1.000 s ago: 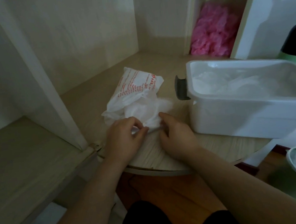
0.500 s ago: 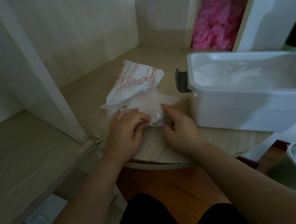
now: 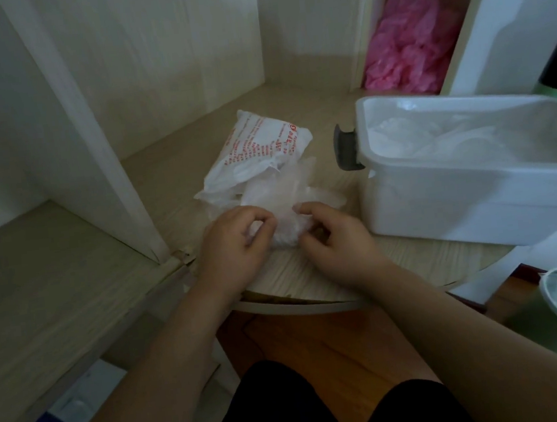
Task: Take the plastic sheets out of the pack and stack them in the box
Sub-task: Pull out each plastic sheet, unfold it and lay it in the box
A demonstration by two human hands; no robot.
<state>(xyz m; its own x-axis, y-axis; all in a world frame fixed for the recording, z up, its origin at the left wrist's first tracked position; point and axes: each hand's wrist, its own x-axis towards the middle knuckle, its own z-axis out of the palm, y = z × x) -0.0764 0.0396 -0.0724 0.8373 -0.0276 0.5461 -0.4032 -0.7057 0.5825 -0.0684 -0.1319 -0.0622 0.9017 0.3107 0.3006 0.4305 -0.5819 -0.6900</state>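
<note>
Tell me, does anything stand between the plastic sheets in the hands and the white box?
Nothing visible does. The left hand and right hand hold the plastic sheets beside the open box; only its own wall and grey clip need lifting over.

The pack [image 3: 257, 151], a white bag printed with red lettering, is laid flat on the pale wooden tabletop [image 3: 311, 276], its open mouth turned toward the near edge. A crumpled bunch of translucent plastic sheets [image 3: 282, 196] is spilled from that mouth, and its near end is pinched by the left hand [image 3: 236, 246] and the right hand [image 3: 335, 242]. The white box [image 3: 475, 197] is set just right of the pack, open-topped, with more sheets heaped inside.
</note>
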